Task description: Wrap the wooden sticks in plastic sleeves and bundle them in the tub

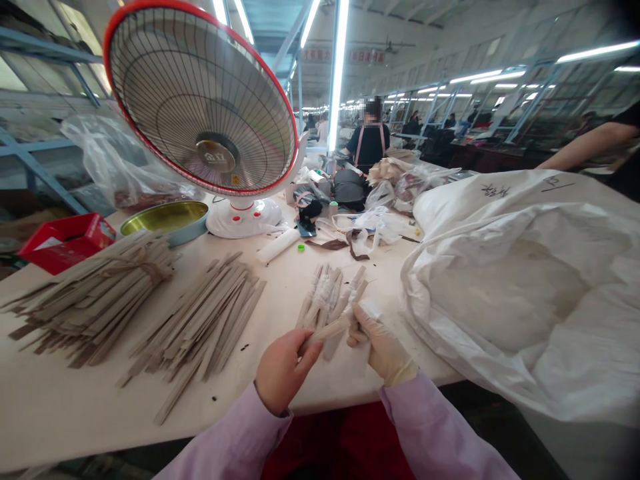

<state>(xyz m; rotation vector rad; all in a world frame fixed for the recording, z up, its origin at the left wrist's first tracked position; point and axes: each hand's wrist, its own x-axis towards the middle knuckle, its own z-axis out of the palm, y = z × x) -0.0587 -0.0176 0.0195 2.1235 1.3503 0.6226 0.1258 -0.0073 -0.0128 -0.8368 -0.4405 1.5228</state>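
Note:
Near the table's front edge, my bare left hand [287, 367] is closed on one end of a flat beige strip [331, 329]. My right hand [383, 343], in a pale glove, pinches the strip's other end. A bit of white material [370, 309] shows at the right fingertips; I cannot tell exactly what it is. Just beyond the hands lies a small group of similar strips with white material around them [323, 293]. To the left are a loose pile of beige strips [205, 313] and a thicker tied bundle of strips [100, 293].
A red-rimmed fan [215, 150] stands at the back left, beside a round metal tin [173, 217] and a red box [70, 240]. On the right sits a large white sack [470, 220], open toward me. A person [370, 137] and another person's arm [590, 143] are beyond.

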